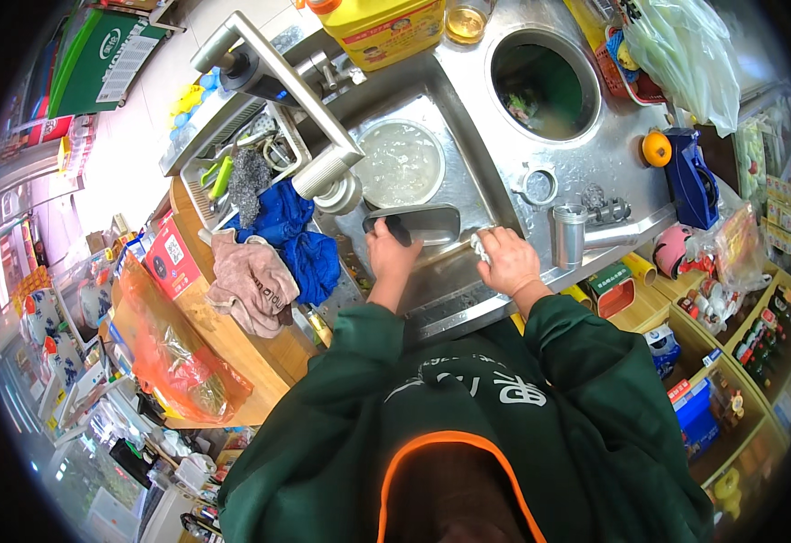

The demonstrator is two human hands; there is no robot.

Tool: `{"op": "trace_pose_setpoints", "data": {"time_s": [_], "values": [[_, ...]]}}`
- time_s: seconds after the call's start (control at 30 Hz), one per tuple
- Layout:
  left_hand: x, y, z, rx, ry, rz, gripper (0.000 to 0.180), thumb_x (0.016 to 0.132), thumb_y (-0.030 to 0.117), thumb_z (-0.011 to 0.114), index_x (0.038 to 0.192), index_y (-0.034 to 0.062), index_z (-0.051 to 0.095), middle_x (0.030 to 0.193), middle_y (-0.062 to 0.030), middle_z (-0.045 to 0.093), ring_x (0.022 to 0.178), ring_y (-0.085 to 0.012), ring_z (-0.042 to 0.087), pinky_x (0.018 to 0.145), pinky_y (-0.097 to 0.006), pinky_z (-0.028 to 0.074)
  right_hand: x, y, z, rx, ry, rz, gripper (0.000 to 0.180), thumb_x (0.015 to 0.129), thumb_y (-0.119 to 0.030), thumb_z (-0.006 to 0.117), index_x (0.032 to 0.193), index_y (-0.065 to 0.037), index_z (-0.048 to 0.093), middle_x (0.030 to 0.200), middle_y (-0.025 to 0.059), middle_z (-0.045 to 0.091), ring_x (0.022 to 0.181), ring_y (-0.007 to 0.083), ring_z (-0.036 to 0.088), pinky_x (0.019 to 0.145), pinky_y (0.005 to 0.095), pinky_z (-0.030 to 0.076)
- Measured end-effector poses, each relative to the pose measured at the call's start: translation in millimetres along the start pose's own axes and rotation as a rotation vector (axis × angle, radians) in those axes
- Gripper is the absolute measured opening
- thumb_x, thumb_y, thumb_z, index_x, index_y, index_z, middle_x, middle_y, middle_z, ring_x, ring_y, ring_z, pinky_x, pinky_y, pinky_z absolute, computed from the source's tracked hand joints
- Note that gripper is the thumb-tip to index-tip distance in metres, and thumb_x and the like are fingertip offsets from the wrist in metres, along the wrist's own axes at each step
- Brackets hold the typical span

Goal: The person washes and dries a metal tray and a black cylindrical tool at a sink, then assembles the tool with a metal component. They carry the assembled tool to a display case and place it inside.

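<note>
Over the near part of the steel sink, my left hand grips a shallow rectangular metal container with rounded corners, its thumb on the near side. My right hand is closed round a crumpled white cloth or wipe, close to the sink's near right edge. Just beyond the container, a round pale basin of water stands in the sink. The angular faucet reaches in from the upper left, its round head left of the basin.
Blue cloth and a pinkish towel lie left of the sink, beside a drying rack. A yellow jug stands behind. On the right counter are a round opening, a metal cup, a ring and an orange.
</note>
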State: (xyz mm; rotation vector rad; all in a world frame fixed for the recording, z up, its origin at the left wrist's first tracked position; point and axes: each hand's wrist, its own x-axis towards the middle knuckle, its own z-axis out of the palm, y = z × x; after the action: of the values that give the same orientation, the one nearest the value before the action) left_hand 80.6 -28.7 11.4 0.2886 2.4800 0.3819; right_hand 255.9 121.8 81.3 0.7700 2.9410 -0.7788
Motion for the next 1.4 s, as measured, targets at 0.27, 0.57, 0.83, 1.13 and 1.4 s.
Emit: {"op": "trace_pose_setpoints", "data": {"time_s": [0.27, 0.57, 0.83, 1.13, 1.4], "values": [[3.0, -10.9, -33.6, -0.267, -0.332, -0.118, 0.079, 0.068, 0.029, 0.080, 0.134, 0.0049, 0.045, 0.108, -0.0140, 0.065, 0.095, -0.0302, 0.066, 0.085, -0.040, 0.053, -0.4, -0.9, 0.1, -0.008, 0.009, -0.002, 0.043, 0.068, -0.020, 0.069, 0.110, -0.011, 0.062, 0.095, 0.0075, 0.058, 0.089, 0.0265, 0.060, 0.075, 0.0373, 0.053], [-73.4, -13.8, -146.0, -1.306, -0.733, -0.140, 0.054, 0.082, 0.010, 0.071, 0.131, 0.0038, 0.049, 0.108, -0.0061, 0.063, 0.097, -0.0154, 0.062, 0.085, -0.033, 0.053, -1.8, -1.8, 1.0, 0.054, 0.000, 0.034, 0.039, 0.069, -0.019, 0.069, 0.106, -0.010, 0.064, 0.093, 0.0094, 0.060, 0.089, 0.0295, 0.061, 0.076, 0.0411, 0.053], [-20.2, 11.4, -106.0, -0.953, -0.331, 0.169, 0.078, 0.076, 0.009, 0.079, 0.142, 0.0016, 0.038, 0.130, -0.0107, 0.052, 0.114, -0.0197, 0.054, 0.095, -0.032, 0.046, 67.3, -56.3, -21.9, 1.496, -0.013, 0.361, 0.039, 0.083, -0.005, 0.066, 0.121, -0.002, 0.060, 0.107, 0.0086, 0.065, 0.096, 0.0159, 0.062, 0.084, 0.0296, 0.051], [-43.2, 24.2, -102.7, -0.680, -0.036, 0.298, 0.079, 0.064, 0.023, 0.082, 0.129, -0.0004, 0.046, 0.116, -0.0174, 0.062, 0.109, -0.0290, 0.061, 0.094, -0.037, 0.047, 176.1, -118.9, 33.7, 0.529, 0.310, 0.046, 0.027, 0.078, -0.010, 0.070, 0.104, -0.006, 0.064, 0.110, 0.0191, 0.064, 0.114, 0.0332, 0.058, 0.094, 0.0387, 0.047], [-58.9, 7.6, -117.7, -0.788, 0.014, 0.246, 0.075, 0.066, 0.021, 0.081, 0.129, -0.0009, 0.049, 0.116, -0.0141, 0.063, 0.109, -0.0225, 0.060, 0.094, -0.033, 0.047, 195.1, -117.9, 35.6, 1.157, 0.075, 0.334, 0.031, 0.078, -0.011, 0.073, 0.105, -0.003, 0.061, 0.095, 0.0125, 0.069, 0.092, 0.0228, 0.067, 0.080, 0.0359, 0.051]]}}
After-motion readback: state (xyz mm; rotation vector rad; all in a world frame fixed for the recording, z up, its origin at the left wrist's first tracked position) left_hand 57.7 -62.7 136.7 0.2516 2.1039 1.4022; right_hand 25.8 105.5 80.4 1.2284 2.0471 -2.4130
